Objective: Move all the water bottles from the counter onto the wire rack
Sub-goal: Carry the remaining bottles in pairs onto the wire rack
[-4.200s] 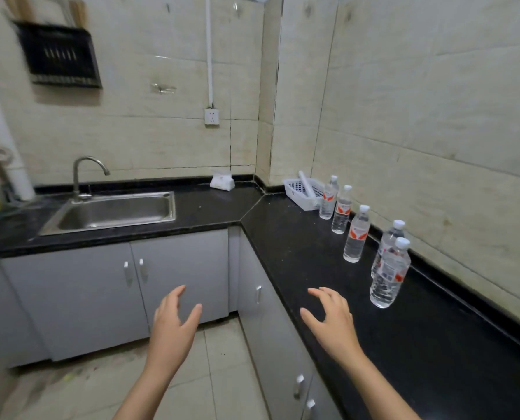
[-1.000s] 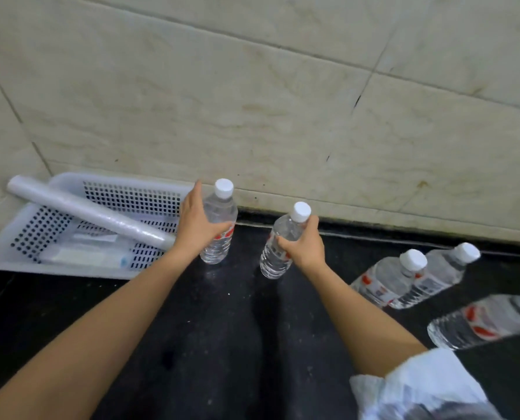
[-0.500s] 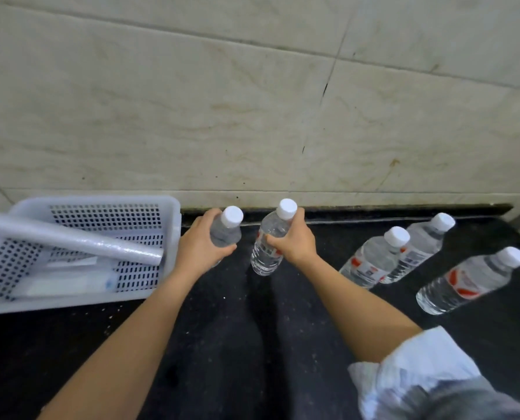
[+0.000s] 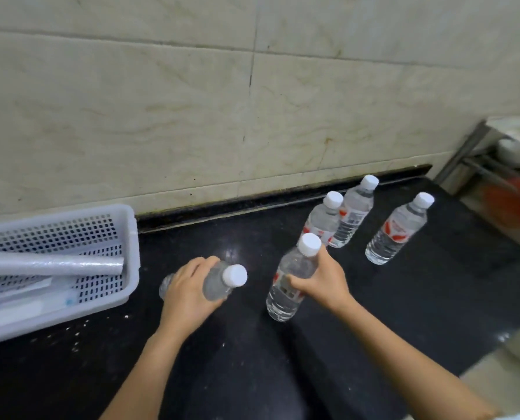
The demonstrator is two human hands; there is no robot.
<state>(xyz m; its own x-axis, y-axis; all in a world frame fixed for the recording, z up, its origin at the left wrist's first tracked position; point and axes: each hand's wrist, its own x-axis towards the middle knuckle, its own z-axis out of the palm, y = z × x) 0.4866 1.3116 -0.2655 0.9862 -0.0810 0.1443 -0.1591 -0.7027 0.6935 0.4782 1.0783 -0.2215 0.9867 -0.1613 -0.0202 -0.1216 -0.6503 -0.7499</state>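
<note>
My left hand (image 4: 189, 294) grips a clear water bottle (image 4: 219, 283) with a white cap, held tilted above the black counter (image 4: 434, 298). My right hand (image 4: 322, 281) grips a second water bottle (image 4: 292, 280) with a red label, also lifted off the counter. Three more bottles stand on the counter near the wall: one (image 4: 323, 219), one just behind it (image 4: 354, 213), and one further right (image 4: 399, 228). A metal rack frame (image 4: 464, 153) shows at the right edge, beyond the counter's end.
A white perforated plastic basket (image 4: 125, 234) sits at the left on the counter, with a rolled plastic tube (image 4: 52, 263) lying in it. The tiled wall (image 4: 192, 116) runs along the back. Pale floor (image 4: 501, 380) shows at the lower right.
Both hands have lifted their bottles off the counter and drawn them toward me. The left bottle has tipped sideways. The view has swung right, so the rack frame now shows.
</note>
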